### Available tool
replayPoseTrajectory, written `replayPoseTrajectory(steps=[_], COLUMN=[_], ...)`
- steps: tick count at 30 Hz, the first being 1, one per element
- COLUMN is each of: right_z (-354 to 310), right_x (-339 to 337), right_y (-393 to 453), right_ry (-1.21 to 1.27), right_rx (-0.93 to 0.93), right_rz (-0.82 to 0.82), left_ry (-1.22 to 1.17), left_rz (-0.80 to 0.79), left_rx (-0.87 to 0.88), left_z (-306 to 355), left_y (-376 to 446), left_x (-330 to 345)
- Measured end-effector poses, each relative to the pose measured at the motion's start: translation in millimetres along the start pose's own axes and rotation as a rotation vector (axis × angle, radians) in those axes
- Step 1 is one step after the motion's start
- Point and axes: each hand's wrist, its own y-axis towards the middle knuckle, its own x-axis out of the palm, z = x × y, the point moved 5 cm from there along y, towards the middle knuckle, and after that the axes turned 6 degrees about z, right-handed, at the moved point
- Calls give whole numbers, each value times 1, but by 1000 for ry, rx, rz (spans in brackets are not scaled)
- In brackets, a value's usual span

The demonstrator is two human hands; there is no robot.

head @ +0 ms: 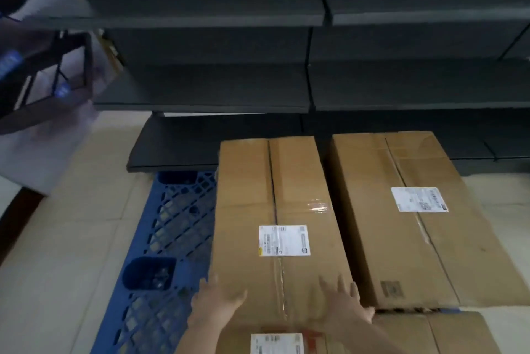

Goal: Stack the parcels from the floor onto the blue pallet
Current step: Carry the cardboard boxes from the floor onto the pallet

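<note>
A long brown cardboard parcel (275, 196) with a white label lies on the blue pallet (169, 227), lengthwise away from me. My left hand (216, 300) and my right hand (345, 303) rest flat on its near end, fingers spread. A second, wider parcel (413, 239) with a white label lies to the right of it, a narrow gap between them. At the bottom edge, nearer to me, part of another labelled parcel (276, 342) shows, and a further parcel (436, 333) sits at the bottom right. The left part of the pallet is bare grid.
Dark grey metal shelving (215, 81) stands just behind the pallet, its lowest shelf close to the parcels' far ends. Beige tiled floor (71, 239) lies to the left. A blurred dark object and a pale wall are at the far left.
</note>
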Motion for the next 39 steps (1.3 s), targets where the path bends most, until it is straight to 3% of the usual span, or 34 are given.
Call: replayPoseTrajectory(steps=[2, 4, 8, 17, 23, 28, 33, 39], right_z=[13, 22, 30, 43, 52, 79, 123, 194], right_x=[27, 40, 49, 59, 45, 9, -60, -113], right_y=[24, 39, 53, 56, 43, -21, -137, -278], right_ry=[-66, -115, -136, -93, -114, -63, -16, 224], right_rx=[9, -57, -154, -125, -174, -151, -69, 65], right_rz=[-11, 83, 294, 339, 321, 305, 506, 688], left_ry=[-57, -28, 45, 122, 217, 276, 325, 287], left_rz=[-31, -51, 87, 181, 204, 109, 66, -2], left_rx=[-55, -79, 12, 185, 148, 181, 275, 448], left_z=[-27, -47, -56, -27, -31, -44, -34, 33], left_y=[21, 28, 31, 47, 25, -41, -133, -248], left_x=[34, 59, 83, 89, 94, 88, 30, -13])
